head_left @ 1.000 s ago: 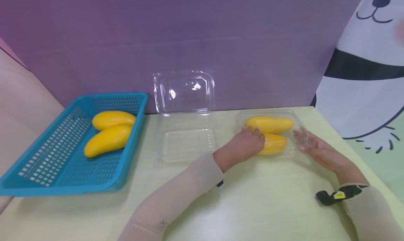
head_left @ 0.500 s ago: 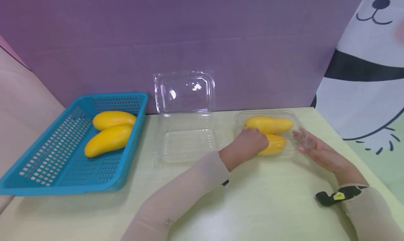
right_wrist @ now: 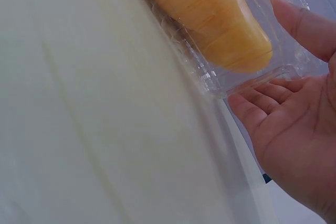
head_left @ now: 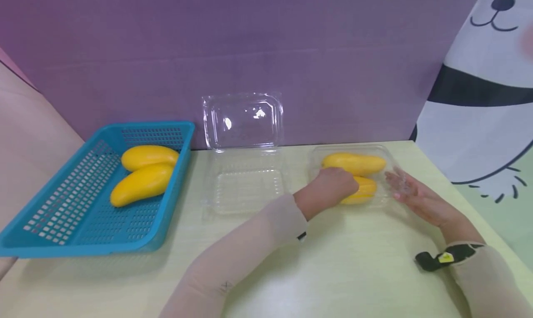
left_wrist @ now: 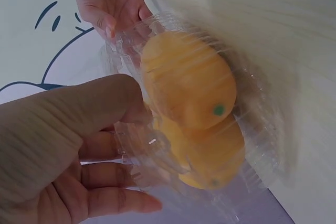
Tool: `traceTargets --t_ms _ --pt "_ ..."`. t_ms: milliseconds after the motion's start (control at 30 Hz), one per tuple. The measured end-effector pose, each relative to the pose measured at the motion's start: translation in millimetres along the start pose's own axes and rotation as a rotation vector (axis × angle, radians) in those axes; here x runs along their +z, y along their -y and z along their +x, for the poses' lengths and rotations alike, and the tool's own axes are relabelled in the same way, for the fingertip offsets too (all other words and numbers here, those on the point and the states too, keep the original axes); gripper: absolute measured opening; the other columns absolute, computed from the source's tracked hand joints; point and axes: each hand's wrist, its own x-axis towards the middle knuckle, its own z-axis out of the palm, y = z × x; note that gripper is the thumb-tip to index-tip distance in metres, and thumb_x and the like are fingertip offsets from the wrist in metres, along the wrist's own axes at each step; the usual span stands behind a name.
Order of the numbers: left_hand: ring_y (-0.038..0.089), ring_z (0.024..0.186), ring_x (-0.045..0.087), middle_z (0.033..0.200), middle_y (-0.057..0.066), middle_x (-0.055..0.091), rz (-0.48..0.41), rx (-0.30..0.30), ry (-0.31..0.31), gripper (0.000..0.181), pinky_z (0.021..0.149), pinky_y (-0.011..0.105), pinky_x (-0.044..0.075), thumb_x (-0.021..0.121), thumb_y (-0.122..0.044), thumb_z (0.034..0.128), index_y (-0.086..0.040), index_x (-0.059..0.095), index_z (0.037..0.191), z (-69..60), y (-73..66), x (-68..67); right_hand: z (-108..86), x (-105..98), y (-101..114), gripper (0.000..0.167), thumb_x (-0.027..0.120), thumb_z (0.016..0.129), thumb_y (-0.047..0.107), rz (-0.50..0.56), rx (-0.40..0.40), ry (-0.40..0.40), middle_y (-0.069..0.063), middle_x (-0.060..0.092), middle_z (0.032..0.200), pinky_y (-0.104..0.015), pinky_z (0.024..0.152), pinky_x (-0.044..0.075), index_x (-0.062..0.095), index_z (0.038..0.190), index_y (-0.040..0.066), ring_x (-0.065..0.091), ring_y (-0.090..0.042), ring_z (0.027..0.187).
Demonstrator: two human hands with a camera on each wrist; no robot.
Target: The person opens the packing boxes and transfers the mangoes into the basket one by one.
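Observation:
Two yellow mangoes (head_left: 354,164) lie side by side in a clear plastic clamshell box (left_wrist: 176,24) at the right of the table, with clear plastic covering them. My left hand (head_left: 329,188) is at the box's left end, thumb and fingers pinching its rim in the left wrist view. That hand hides part of the nearer mango (head_left: 361,191). At the opposite end, my right hand (right_wrist: 294,124) touches the box's edge with fairly straight fingers, the thumb raised near the lid side.
A second clamshell box (head_left: 249,190) stands left of the hands, its lid (head_left: 243,122) raised against the purple backdrop (head_left: 250,40). Farther left is a blue basket (head_left: 160,221) holding two more mangoes (head_left: 141,184). The pale table (head_left: 345,271) ends at the right near a panda-print cloth (head_left: 483,142).
My left hand has shifted slightly right along the box, and its fingers have curled in at the rim. The right hand stays almost where it was.

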Motion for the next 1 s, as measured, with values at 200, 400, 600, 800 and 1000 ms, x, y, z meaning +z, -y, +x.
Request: traceTargets --t_ms 200,400,600,800,1000 --pt "0.007 0.068 0.042 0.079 -0.010 0.057 0.010 0.032 0.014 0.018 0.062 0.014 0.038 0.053 -0.010 0.0933 -0.023 0.065 0.094 -1.3 -0.8 -8.5 -0.7 -0.7 0.8 0.073 0.038 0.097 -0.005 0.011 -0.015 0.001 0.009 0.022 0.154 -0.009 0.095 0.036 -0.014 0.148 0.004 0.037 0.011 0.125" --pt "0.008 0.071 0.045 0.087 -0.009 0.063 0.027 0.066 -0.036 0.020 0.070 0.016 0.044 0.052 -0.008 0.0930 -0.021 0.067 0.097 -4.1 2.1 -8.2 -1.7 -1.9 1.7 0.071 0.036 0.097 -0.005 -0.014 -0.009 0.000 0.005 0.016 0.156 -0.009 0.095 0.036 -0.012 0.149 0.006 0.037 0.011 0.126" --pt "0.008 0.071 0.047 0.083 -0.009 0.062 0.025 0.032 -0.087 0.020 0.069 0.018 0.045 0.054 -0.007 0.0910 -0.021 0.067 0.092 -8.4 2.4 -0.5 -0.8 -0.5 1.5 0.073 0.040 0.099 0.001 -0.058 0.074 -0.040 -0.001 0.007 0.158 -0.007 0.093 0.036 -0.014 0.148 0.005 0.037 0.016 0.121" --pt "0.008 0.074 0.053 0.084 -0.009 0.064 -0.023 -0.052 -0.062 0.014 0.065 0.020 0.046 0.058 -0.012 0.0899 -0.022 0.068 0.091 -12.0 -2.4 -3.3 -0.8 0.2 0.9 0.073 0.040 0.099 0.001 -0.064 0.072 -0.053 -0.003 0.009 0.158 -0.007 0.093 0.035 -0.015 0.147 0.001 0.037 0.016 0.121" --pt "0.009 0.078 0.048 0.091 -0.007 0.059 -0.075 -0.122 -0.015 0.011 0.066 0.020 0.042 0.059 -0.025 0.0912 -0.022 0.067 0.099 -8.3 -7.1 -3.4 1.0 1.6 1.7 0.072 0.039 0.098 0.000 -0.050 0.040 -0.041 -0.001 0.012 0.158 -0.007 0.093 0.035 -0.014 0.147 0.000 0.037 0.014 0.122"
